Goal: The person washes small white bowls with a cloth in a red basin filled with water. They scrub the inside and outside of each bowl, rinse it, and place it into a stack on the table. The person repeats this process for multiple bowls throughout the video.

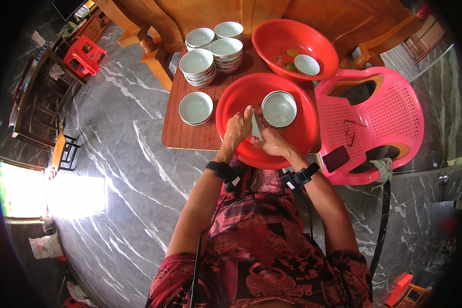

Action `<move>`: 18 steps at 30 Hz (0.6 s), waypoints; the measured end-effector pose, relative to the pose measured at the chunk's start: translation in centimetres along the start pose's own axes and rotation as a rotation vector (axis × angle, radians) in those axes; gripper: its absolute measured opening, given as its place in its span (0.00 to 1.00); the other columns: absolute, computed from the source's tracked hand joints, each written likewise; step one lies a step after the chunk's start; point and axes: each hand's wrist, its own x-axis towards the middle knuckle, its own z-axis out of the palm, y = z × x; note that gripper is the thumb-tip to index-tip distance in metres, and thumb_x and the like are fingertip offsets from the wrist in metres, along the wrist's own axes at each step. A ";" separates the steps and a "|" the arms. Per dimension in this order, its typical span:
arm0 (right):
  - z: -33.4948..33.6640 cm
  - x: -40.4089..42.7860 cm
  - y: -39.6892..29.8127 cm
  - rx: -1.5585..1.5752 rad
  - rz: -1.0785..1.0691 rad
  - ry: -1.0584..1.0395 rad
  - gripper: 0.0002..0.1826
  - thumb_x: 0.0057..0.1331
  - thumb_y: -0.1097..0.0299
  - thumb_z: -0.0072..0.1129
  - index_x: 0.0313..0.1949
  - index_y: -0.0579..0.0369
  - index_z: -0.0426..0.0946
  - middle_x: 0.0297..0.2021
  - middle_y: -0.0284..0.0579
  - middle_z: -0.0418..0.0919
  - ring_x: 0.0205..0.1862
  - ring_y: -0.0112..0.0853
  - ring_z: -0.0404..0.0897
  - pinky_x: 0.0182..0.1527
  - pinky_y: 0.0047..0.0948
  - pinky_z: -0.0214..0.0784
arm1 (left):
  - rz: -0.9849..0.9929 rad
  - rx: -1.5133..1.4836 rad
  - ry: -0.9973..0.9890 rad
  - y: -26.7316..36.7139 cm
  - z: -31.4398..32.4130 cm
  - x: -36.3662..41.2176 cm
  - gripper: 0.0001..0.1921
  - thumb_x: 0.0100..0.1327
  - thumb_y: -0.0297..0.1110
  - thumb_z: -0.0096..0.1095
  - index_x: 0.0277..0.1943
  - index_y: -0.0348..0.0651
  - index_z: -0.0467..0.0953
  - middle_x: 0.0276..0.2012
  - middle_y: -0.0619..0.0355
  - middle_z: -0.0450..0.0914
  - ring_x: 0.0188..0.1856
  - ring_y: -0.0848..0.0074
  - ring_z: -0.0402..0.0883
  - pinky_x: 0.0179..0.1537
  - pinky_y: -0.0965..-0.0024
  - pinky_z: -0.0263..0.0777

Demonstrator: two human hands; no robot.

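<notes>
Over the near red plastic basin (231,96), my left hand (238,126) and my right hand (273,141) hold one white bowl (256,131) between them. The bowl is tilted on its side, and a red flower pattern shows on its outer wall. My left thumb lies along its rim; the fingers of my right hand are partly hidden behind it. Right beside the hands, a stack of white bowls (279,108) sits inside the basin, with what looks like water in the top one.
Several stacks of white bowls (196,61) and a shorter stack (195,108) stand on the wooden table (192,138). Behind is a second red basin (269,50) holding a bowl (307,64). A pink plastic chair (389,111) at the right bears a phone (335,159) and eyeglasses (348,133).
</notes>
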 end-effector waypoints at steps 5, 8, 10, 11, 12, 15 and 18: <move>-1.8 -2.0 -0.1 0.687 0.122 0.049 0.22 0.58 0.73 0.55 0.53 0.60 0.68 0.35 0.37 0.76 0.31 0.21 0.75 0.33 0.25 0.71 | -0.019 -0.187 0.021 1.3 -1.4 -1.5 0.32 0.64 0.56 0.42 0.29 0.29 0.77 0.27 0.34 0.77 0.35 0.49 0.78 0.38 0.56 0.70; -1.8 -2.8 1.6 1.188 -0.022 0.158 0.20 0.62 0.67 0.54 0.53 0.59 0.67 0.38 0.39 0.77 0.34 0.25 0.78 0.23 0.21 0.72 | 0.054 -0.360 0.062 2.4 -2.0 -2.0 0.25 0.64 0.48 0.49 0.26 0.31 0.76 0.20 0.43 0.76 0.27 0.65 0.77 0.30 0.65 0.68; -1.5 -2.2 2.4 1.373 -0.084 0.229 0.21 0.63 0.65 0.53 0.54 0.60 0.67 0.41 0.40 0.76 0.39 0.27 0.77 0.33 0.25 0.73 | 0.185 -0.400 0.134 1.4 -1.8 -1.3 0.18 0.63 0.43 0.54 0.29 0.33 0.76 0.19 0.56 0.74 0.24 0.79 0.70 0.26 0.74 0.65; -1.2 -1.8 2.6 1.560 -0.144 0.296 0.22 0.64 0.62 0.53 0.54 0.60 0.67 0.43 0.41 0.76 0.44 0.29 0.76 0.43 0.30 0.73 | 0.180 -0.399 0.151 -0.2 -1.2 -0.7 0.18 0.63 0.43 0.54 0.29 0.33 0.76 0.19 0.56 0.74 0.24 0.79 0.70 0.26 0.74 0.65; -1.5 -1.8 2.5 1.620 -0.204 0.286 0.23 0.65 0.58 0.52 0.55 0.59 0.66 0.49 0.42 0.74 0.52 0.32 0.72 0.56 0.36 0.64 | 0.125 -0.495 0.089 -0.4 -1.0 -0.4 0.17 0.64 0.43 0.54 0.33 0.34 0.76 0.24 0.57 0.76 0.26 0.79 0.72 0.28 0.74 0.66; -1.4 -1.3 4.0 1.855 -0.150 0.348 0.23 0.67 0.56 0.49 0.55 0.59 0.66 0.51 0.44 0.73 0.52 0.33 0.72 0.56 0.37 0.64 | -0.042 -0.994 -0.236 0.0 -0.3 -0.9 0.15 0.65 0.41 0.54 0.40 0.33 0.75 0.33 0.57 0.79 0.33 0.76 0.75 0.34 0.74 0.70; -1.3 -1.0 3.9 1.860 -0.086 0.390 0.24 0.67 0.53 0.47 0.54 0.59 0.67 0.49 0.43 0.74 0.51 0.33 0.73 0.53 0.34 0.66 | -0.191 -1.452 -0.595 1.0 -2.0 -1.6 0.15 0.65 0.38 0.54 0.46 0.34 0.73 0.41 0.55 0.78 0.41 0.73 0.77 0.44 0.70 0.72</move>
